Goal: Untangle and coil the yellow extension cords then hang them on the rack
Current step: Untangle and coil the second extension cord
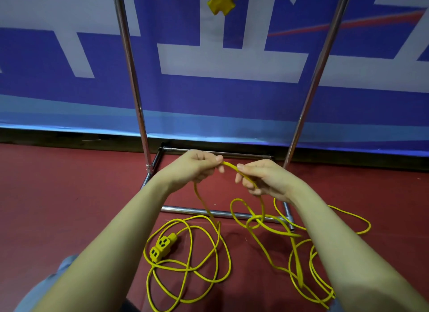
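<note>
Two hands met over the red floor (69, 195), each gripping the same yellow cord (228, 165). The left hand (197, 166) had its fingers curled round the cord, thumb and forefinger pinching it near the top of a short arch. The right hand (262, 178) pinched the other side of that arch, with the cord running down through its curled fingers. Between the two hands the cord rose in a small hump.

From the left hand a strand dropped to a loose heap of loops on the floor, where a yellow socket block (162, 246) lay face up among the turns. From the right hand another strand fell into a knot-like crossing (256, 221) just above the rack's front bar, then spread into more loops to the right, some passing under the right forearm.

Behind the hands stood a metal rack (130, 63), its two upright poles rising out of the top of the view and its base bars resting on the floor. A second yellow plug end (220, 0) hung between the poles at the top edge. A blue and white banner (232, 63) covered the wall behind.
</note>
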Action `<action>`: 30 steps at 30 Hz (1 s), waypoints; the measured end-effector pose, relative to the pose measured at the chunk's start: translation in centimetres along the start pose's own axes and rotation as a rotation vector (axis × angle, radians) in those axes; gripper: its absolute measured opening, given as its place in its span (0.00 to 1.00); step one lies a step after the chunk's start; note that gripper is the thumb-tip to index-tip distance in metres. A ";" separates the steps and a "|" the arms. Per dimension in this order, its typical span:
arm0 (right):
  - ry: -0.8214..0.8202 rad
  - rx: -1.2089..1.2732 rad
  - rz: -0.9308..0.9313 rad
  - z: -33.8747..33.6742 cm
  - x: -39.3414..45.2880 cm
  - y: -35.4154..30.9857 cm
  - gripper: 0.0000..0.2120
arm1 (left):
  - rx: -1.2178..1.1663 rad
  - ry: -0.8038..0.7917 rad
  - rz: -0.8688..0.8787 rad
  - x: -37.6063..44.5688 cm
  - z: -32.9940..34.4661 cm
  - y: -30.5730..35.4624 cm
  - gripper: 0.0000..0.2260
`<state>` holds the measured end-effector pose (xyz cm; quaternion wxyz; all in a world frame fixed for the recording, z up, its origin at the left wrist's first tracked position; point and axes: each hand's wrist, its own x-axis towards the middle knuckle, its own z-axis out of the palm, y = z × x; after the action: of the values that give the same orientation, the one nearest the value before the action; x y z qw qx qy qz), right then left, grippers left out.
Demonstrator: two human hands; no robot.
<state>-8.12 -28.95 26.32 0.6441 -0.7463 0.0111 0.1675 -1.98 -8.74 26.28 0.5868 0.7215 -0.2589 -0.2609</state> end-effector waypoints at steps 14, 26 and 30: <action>0.055 -0.079 0.077 -2.4 -1.1 1.6 0.12 | 0.057 0.270 -0.157 -1.0 -3.8 -0.4 0.10; -0.025 0.016 -0.037 0.6 -0.6 0.4 0.09 | 0.252 0.080 -0.002 -1.0 0.9 1.4 0.10; 0.008 -0.106 -0.121 0.3 -0.3 0.8 0.10 | 0.065 0.179 0.100 -1.2 0.0 1.6 0.15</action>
<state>-8.68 -28.80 25.64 0.6127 -0.7793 -0.0403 0.1254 -2.98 -8.23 27.89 0.5962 0.7466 -0.2495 -0.1576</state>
